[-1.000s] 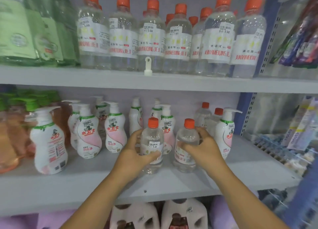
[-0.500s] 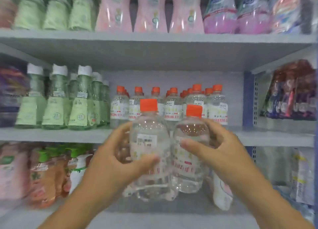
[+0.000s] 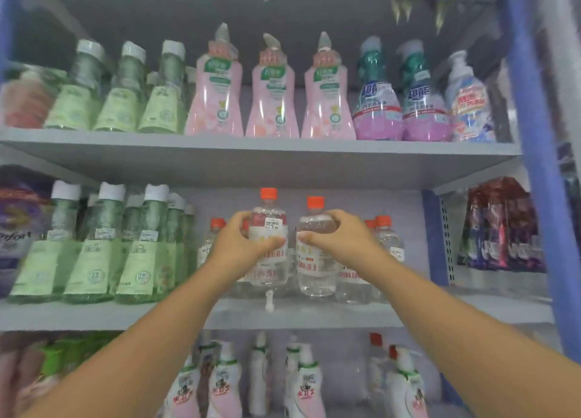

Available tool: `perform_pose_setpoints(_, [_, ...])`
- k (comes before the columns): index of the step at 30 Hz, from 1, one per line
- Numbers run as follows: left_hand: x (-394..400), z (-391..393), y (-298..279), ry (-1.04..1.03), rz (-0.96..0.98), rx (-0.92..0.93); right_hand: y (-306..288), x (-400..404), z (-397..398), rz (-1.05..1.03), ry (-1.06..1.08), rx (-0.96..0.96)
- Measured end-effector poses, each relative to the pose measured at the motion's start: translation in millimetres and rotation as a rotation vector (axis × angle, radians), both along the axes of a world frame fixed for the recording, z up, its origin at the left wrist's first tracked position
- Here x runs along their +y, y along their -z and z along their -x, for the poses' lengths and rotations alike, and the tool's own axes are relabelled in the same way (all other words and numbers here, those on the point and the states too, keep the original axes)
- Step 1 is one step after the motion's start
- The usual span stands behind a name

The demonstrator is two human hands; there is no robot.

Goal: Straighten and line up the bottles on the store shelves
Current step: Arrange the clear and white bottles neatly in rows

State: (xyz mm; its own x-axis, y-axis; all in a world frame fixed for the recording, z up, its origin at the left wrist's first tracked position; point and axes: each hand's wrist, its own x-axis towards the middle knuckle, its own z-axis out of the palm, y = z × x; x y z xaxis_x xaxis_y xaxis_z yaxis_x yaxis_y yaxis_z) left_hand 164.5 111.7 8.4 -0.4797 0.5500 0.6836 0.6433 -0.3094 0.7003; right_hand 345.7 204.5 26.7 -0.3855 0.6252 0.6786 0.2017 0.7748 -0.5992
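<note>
hands raised at the middle shelf, one clear bottle in each. left hand wraps the left clear bottle round its upper body, thumb across the front label, fingers curled behind. right hand grips the right clear bottle at the shoulder, thumb in front, fingers over the far side. both bottles upright, orange caps up, just beside each other above the middle shelf's front part (whether their bases touch the board cannot be told). behind them on the same shelf, more orange-capped clear bottles, partly hidden by the hands. small white cap-like piece stands on the shelf under the left bottle. left of the held pair on that shelf, green bottles with white caps. shelf above the middle one carries pink pump bottles. below the middle shelf, white pump bottles, blurred.
</note>
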Motion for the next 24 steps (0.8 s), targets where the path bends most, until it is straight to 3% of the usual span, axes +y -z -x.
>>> perform_pose_setpoints(6, [26, 24, 7, 0.062, 0.013, -0.083, -1, 5, 24, 0.037, 0.064, -0.094])
perform_pose_setpoints(11, [30, 27, 11, 0.086, 0.056, -0.050, 3, 7, 32, 0.039, 0.109, -0.146])
perform_pose_setpoints(16, [35, 31, 17, 0.073, 0.122, -0.028, -12, 8, 31, -0.312, 0.279, -0.441])
perform_pose_setpoints(21, [42, 33, 24, 0.060, 0.203, -0.011, -31, 25, 24, -0.461, 0.398, -0.659])
perform_pose_setpoints(24, [40, 24, 23, 0.001, 0.210, 0.095, -33, 34, 23, -0.525, 0.441, -0.696])
